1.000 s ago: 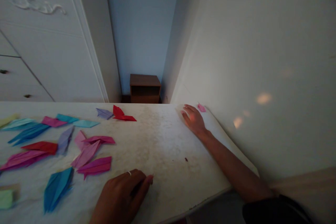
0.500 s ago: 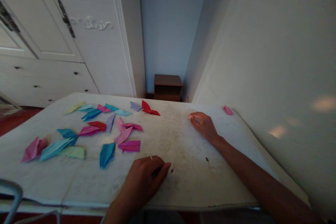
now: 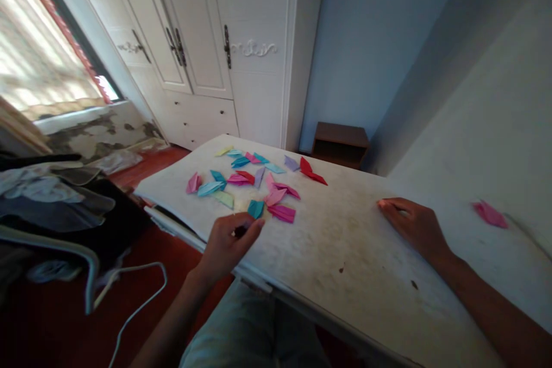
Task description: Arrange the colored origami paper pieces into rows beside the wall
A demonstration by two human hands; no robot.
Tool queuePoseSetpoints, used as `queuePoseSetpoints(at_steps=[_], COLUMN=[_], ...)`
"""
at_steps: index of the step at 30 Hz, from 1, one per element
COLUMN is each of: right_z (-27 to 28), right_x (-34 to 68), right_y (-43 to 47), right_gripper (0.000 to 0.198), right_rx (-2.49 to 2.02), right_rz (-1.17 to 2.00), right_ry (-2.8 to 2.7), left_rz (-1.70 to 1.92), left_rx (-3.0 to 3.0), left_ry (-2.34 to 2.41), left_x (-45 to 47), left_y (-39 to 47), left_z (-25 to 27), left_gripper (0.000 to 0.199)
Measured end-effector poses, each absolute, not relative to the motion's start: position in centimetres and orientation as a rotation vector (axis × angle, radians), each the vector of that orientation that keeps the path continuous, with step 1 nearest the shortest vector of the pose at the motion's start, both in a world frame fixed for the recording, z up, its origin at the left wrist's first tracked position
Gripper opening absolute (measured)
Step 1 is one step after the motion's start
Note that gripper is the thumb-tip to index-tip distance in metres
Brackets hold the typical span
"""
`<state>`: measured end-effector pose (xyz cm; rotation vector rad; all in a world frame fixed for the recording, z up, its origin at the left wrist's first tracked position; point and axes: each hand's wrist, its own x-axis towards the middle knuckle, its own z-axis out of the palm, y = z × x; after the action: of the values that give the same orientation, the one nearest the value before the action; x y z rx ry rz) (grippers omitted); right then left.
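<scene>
My left hand (image 3: 230,240) is over the table's near edge with its fingers curled and thumb bent toward them. It covers the lower part of a teal folded paper piece (image 3: 256,208); whether the fingers grip it cannot be told. Close by on the right are a magenta folded paper (image 3: 282,214) and a pink one (image 3: 276,196). A pale green folded paper (image 3: 224,199) lies to the left. Resting on the right side of the white table (image 3: 345,207), my right hand (image 3: 411,224) has its fingers closed together; anything inside is hidden.
Several more folded papers lie farther back, among them a red one (image 3: 311,170) and a lavender one (image 3: 291,163). A lone pink piece (image 3: 490,214) sits at far right. A white wardrobe (image 3: 259,86) and brown nightstand (image 3: 342,135) stand behind. A metal-framed chair (image 3: 64,250) is at left.
My view has swung left, bringing the window and chair into sight. My left hand has moved left and forward to the teal paper. My right hand stays resting on the table.
</scene>
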<state>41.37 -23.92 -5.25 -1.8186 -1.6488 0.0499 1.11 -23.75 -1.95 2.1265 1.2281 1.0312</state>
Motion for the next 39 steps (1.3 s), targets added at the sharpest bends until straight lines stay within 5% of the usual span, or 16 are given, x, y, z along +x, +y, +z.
queuePoseSetpoints(at_steps=[6,13,24,30,35,39], right_z=[-5.3,-5.4,-5.3,-5.3,-5.1,-5.0], right_x=[41.3,41.4,41.4,41.4,41.1,41.1], right_y=[-24.0,-24.0,-23.9,-23.8,-23.9,-23.8], right_gripper=[0.038,0.037,0.035,0.034,0.034,0.037], right_rx=[-1.8,-1.801,-1.77,-1.768,-1.771,-1.778], right_rz=[0.078,0.091,0.111,0.117,0.126,0.143], right_ry=[-1.688,-1.688,-1.698,-1.715,-1.703,-1.691], left_rz=[0.871,0.693,0.859,1.246,1.091,0.846], left_rx=[2.161,2.367,2.317,1.536,0.752,0.521], left_ry=[1.61,1.448,1.589,1.309,0.965,0.717], left_x=[-1.8,-1.7,-1.9,-2.2,-1.9,-1.0], left_y=[-22.7,-21.9,-22.3,-23.3,-23.4,-23.1], left_z=[-1.7,-3.9,-3.8,-1.9,-1.8,-2.7], left_gripper=[0.028,0.026,0.023,0.023,0.014,0.031])
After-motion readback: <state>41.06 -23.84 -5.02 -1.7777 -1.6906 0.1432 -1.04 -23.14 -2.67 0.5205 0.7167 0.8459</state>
